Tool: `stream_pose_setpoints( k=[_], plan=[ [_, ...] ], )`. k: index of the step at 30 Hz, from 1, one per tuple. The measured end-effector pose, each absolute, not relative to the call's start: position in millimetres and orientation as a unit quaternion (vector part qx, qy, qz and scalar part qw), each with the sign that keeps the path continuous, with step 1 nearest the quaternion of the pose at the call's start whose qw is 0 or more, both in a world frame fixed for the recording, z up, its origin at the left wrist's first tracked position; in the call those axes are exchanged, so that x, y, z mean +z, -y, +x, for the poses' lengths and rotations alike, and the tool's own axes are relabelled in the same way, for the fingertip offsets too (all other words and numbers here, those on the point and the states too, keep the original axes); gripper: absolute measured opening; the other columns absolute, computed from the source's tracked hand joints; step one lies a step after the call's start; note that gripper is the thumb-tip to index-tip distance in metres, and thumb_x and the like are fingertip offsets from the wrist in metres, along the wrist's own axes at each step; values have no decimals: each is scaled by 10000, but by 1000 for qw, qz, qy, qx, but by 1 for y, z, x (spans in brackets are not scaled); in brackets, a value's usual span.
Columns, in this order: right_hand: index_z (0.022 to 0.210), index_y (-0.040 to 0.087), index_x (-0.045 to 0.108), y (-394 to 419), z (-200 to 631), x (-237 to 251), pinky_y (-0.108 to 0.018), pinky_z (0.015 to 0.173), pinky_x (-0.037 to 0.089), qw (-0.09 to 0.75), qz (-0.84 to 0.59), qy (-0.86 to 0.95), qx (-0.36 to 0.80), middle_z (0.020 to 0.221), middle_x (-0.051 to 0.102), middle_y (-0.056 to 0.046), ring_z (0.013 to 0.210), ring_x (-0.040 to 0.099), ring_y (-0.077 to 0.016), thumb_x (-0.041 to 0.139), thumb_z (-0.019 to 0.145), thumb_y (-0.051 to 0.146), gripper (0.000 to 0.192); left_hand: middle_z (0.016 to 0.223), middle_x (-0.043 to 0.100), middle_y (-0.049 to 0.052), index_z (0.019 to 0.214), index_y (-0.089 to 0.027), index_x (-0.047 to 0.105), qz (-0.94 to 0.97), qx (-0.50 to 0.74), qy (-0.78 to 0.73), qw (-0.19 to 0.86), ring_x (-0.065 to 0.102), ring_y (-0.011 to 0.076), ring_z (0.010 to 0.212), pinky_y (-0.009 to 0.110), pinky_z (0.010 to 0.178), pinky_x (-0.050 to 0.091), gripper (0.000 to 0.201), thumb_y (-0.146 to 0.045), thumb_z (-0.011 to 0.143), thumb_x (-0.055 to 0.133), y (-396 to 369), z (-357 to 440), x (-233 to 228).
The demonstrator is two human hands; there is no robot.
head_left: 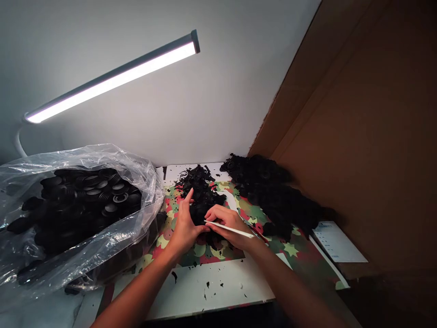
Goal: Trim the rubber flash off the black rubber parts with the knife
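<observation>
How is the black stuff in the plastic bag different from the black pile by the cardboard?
The parts in the bag look like round ribbed caps with clear ring shapes; the pile by the cardboard is a rough heap whose pieces are too dark to make out. The bag's parts sit wrapped in clear plastic on the left; the pile lies loose on the patterned mat on the right. Both are black and untouched by the hands.

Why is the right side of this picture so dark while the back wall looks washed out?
Head view: the lit strip lamp glares white and brightens the wall behind it; the cardboard panel at right falls into shadow; the plastic bag shows shiny highlights; both hands are evenly lit; straight edges bow from the wide lens.
</observation>
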State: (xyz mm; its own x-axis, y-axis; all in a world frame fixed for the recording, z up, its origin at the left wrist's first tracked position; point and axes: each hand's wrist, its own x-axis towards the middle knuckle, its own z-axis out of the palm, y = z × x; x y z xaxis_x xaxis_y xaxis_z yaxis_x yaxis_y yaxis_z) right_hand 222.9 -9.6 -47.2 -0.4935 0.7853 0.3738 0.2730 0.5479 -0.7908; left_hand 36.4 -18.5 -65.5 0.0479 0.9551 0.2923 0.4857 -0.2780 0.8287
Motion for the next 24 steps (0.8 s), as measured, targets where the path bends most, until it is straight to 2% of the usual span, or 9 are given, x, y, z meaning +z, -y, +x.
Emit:
stream_pose_setpoints(
  k=[4, 7, 10, 14, 19, 24],
  plan=[
    [893, 216, 684, 8, 222, -42, -389, 841, 549, 356, -276, 848, 278, 1007, 740, -107, 935, 688, -248, 478, 1020, 462, 345, 1430, 449, 130, 1582, -318, 186, 695, 429, -504, 279, 460, 324, 1349, 521, 1137, 355, 1134, -133, 659, 819, 15, 34, -56],
    [1040, 207, 703, 8, 224, -39, -394, 885, 551, 335, -278, 857, 275, 1018, 753, -106, 982, 695, -250, 456, 1033, 449, 346, 1459, 431, 129, 1594, -317, 156, 711, 420, -495, 271, 433, 318, 1380, 500, 1150, 352, 1123, -94, 683, 773, 14, 32, -51],
    [1140, 196, 688, 7, 226, -37, -373, 859, 555, 319, -279, 866, 265, 997, 751, -104, 969, 699, -248, 445, 1040, 440, 359, 1428, 451, 121, 1602, -320, 137, 720, 402, -498, 270, 464, 309, 1355, 482, 1138, 373, 1116, -67, 698, 741, 15, 30, -47],
    [1099, 181, 684, 4, 226, -41, -361, 779, 559, 315, -264, 886, 215, 936, 740, -105, 893, 688, -247, 457, 1042, 365, 298, 1384, 468, 113, 1604, -334, 139, 730, 389, -489, 277, 507, 297, 1296, 473, 1113, 405, 1138, -5, 677, 709, 16, 32, -43],
    [920, 220, 652, 8, 209, -59, -369, 790, 561, 322, -272, 893, 156, 924, 720, -99, 909, 657, -239, 413, 1040, 243, 268, 1253, 520, 76, 1586, -343, 240, 718, 394, -500, 283, 573, 262, 1174, 447, 1072, 444, 1115, 67, 629, 639, 15, 36, -39],
    [893, 223, 617, 12, 205, -74, -429, 852, 546, 415, -358, 828, 121, 994, 710, -137, 960, 657, -266, 383, 1023, 194, 269, 1111, 572, 37, 1484, -307, 462, 655, 419, -538, 326, 608, 237, 1064, 434, 1004, 493, 1018, 37, 559, 711, 12, 25, -49]
  ],
)
